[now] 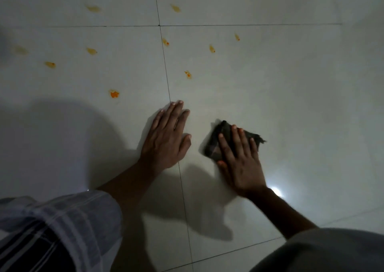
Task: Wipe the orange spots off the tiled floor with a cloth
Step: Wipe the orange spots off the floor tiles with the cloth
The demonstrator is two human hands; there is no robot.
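We look down on a pale tiled floor (270, 68) crossed by thin dark grout lines, where our right hand (241, 163) lies flat with spread fingers (236, 138) pressing a dark, frayed cloth (220, 141) onto the tile, and our left hand (166, 138) rests palm-down just beside it, fingers straight and together. Beyond both hands, well apart from the cloth, orange spots (114, 94) lie scattered over several tiles, the nearest one the brightest and the far ones pale and smeared. A striped sleeve (62, 226) covers our left arm at the lower left, and our shadow falls across the floor there.
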